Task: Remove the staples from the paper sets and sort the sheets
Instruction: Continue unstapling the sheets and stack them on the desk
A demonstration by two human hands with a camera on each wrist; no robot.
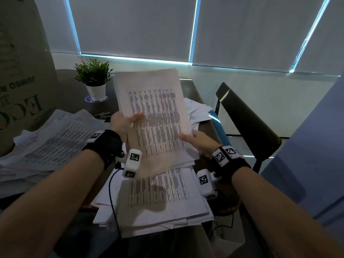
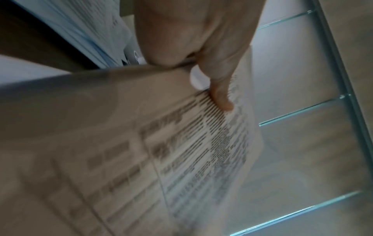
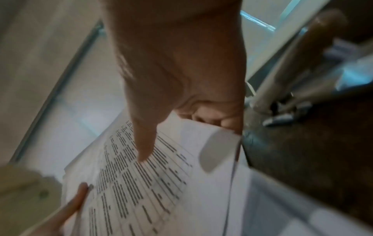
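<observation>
Dark bench (image 1: 201, 94) bearing three paper heaps: a loose pile (image 1: 46, 146) at 9 o'clock, a printed stack (image 1: 158, 202) at 6 o'clock, scattered sheets (image 1: 197, 110) at 2 o'clock. A paper set (image 1: 154, 118) is held tilted above the stack — centre of view. Left hand (image 1: 122, 121) grips its left edge, thumb on the printed face; right hand (image 1: 197, 140) pinches the lower right edge. Potted plant (image 1: 95, 79) at 11 o'clock. Small grey strips (image 1: 103, 114) beside the left hand — possibly staples, too blurred to confirm.
</observation>
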